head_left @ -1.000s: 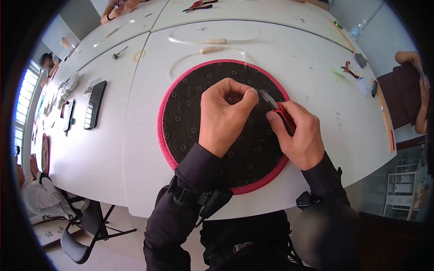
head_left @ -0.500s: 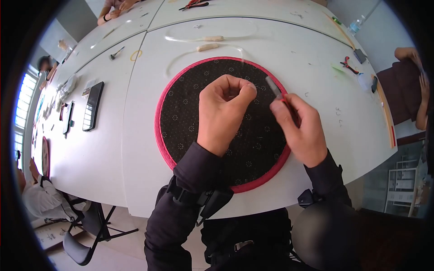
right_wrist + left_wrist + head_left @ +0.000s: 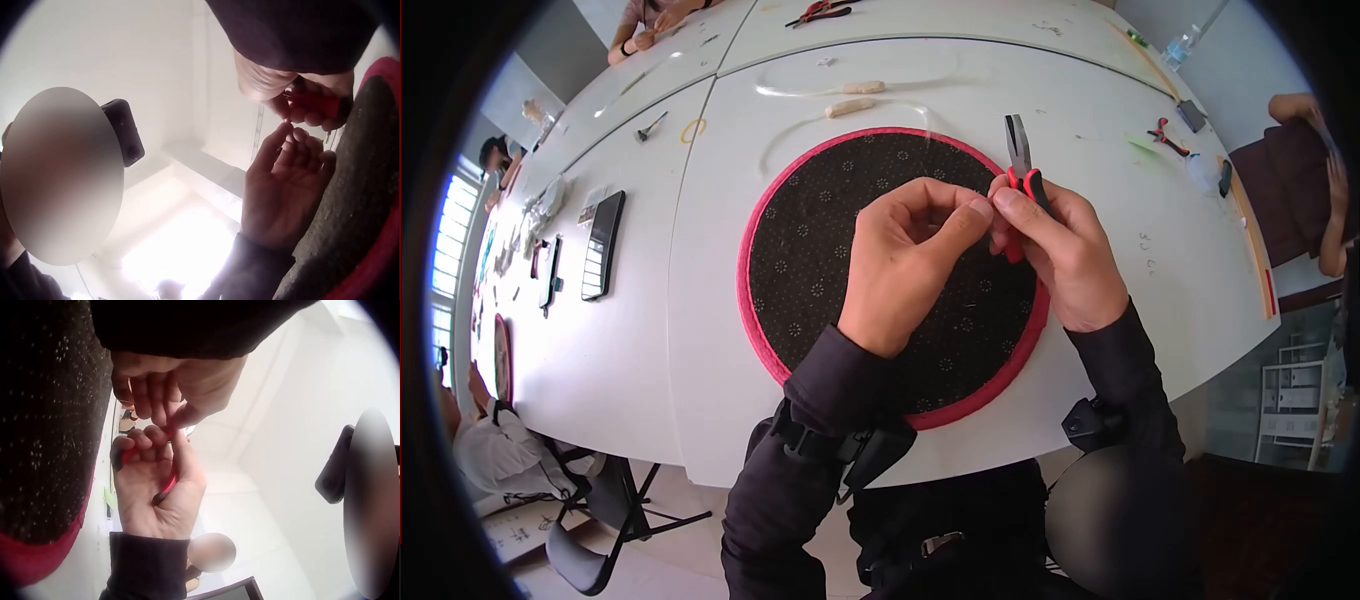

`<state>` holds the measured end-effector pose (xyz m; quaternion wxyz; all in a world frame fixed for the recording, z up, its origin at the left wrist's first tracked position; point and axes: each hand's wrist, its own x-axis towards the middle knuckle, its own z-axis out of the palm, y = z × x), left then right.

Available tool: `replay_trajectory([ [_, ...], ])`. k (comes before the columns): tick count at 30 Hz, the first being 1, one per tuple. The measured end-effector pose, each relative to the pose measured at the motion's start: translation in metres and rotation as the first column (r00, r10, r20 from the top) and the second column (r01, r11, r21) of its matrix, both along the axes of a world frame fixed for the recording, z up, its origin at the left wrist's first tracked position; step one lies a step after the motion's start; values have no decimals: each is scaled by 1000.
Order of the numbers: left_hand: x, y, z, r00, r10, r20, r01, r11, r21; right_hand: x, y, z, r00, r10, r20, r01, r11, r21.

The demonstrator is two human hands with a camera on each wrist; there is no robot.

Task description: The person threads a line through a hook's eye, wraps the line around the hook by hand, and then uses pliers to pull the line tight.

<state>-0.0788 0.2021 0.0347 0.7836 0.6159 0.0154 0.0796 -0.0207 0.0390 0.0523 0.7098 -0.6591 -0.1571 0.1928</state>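
Observation:
Above a round black mat with a pink rim, both hands meet at their fingertips. My left hand pinches a tiny thing between thumb and forefinger; its kind cannot be told, being mostly covered by the fingers. My right hand keeps pliers with red and black handles in its palm, metal nose pointing away from me. Its thumb and forefinger touch the left fingertips. In the left wrist view, a red handle lies across the right palm. From the right wrist, the curled fingers around the red grip show.
Two clear loops with beige wooden-looking pieces lie beyond the mat. A phone is at the left, other pliers at the right. Small bent bits lie right of the mat. Other people sit around the white table.
The pliers' nose has left the left fingertips and swung upright, away from me. The right hand shifted its grip and brought its thumb and forefinger against the left fingertips.

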Motion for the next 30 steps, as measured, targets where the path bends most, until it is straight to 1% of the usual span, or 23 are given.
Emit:
replay_trajectory([
  [1, 0, 0, 1, 1000, -2, 18, 2, 1000, 2, 0, -1, 2, 998, -4, -67, 7, 999, 40],
  [2, 1, 0, 2, 998, 35, 54, -36, 999, 12, 0, -2, 3, 991, -5, -133, 16, 997, 80],
  [4, 3, 0, 3, 986, 107, 127, -112, 993, 28, 8, -7, -1, 961, 127, -246, -79, 977, 197],
  [5, 4, 2, 0, 981, 84, 177, -100, 991, 84, 10, -9, -2, 935, 197, -295, -120, 959, 259],
  [7, 6, 7, -5, 962, 29, 273, -86, 976, 198, 8, -11, 0, 887, 237, -397, -117, 946, 302],
  [8, 6, 8, -5, 947, 10, 320, -105, 954, 281, 8, -11, 0, 858, 257, -445, -113, 939, 325],
  [10, 6, 10, -3, 914, -41, 404, -153, 886, 437, 9, -12, -3, 827, 294, -480, -124, 927, 354],
  [11, 6, 10, -4, 910, -35, 414, -173, 874, 455, 9, -13, -5, 810, 312, -496, -129, 920, 369],
  [13, 6, 10, -4, 901, -23, 433, -213, 847, 488, 8, -13, -5, 822, 296, -487, -138, 932, 335],
  [16, 6, 7, -6, 907, 9, 421, -226, 854, 469, 9, -13, -8, 827, 288, -483, -150, 941, 304],
  [19, 6, 7, -2, 898, 8, 439, -272, 795, 542, 9, -12, -9, 831, 288, -476, -157, 943, 295],
  [22, 5, 4, -2, 907, 28, 419, -263, 816, 514, 9, -12, -9, 832, 288, -475, -162, 944, 289],
  [25, 6, 4, -5, 899, 34, 437, -284, 804, 522, 9, -12, -12, 828, 290, -480, -162, 943, 291],
  [29, 5, 3, -4, 878, 54, 476, -348, 756, 555, 6, -10, -10, 823, 263, -503, -125, 948, 291],
  [30, 6, 3, -4, 867, 63, 494, -372, 741, 559, 5, -10, -7, 853, 237, -465, -135, 961, 242],
])
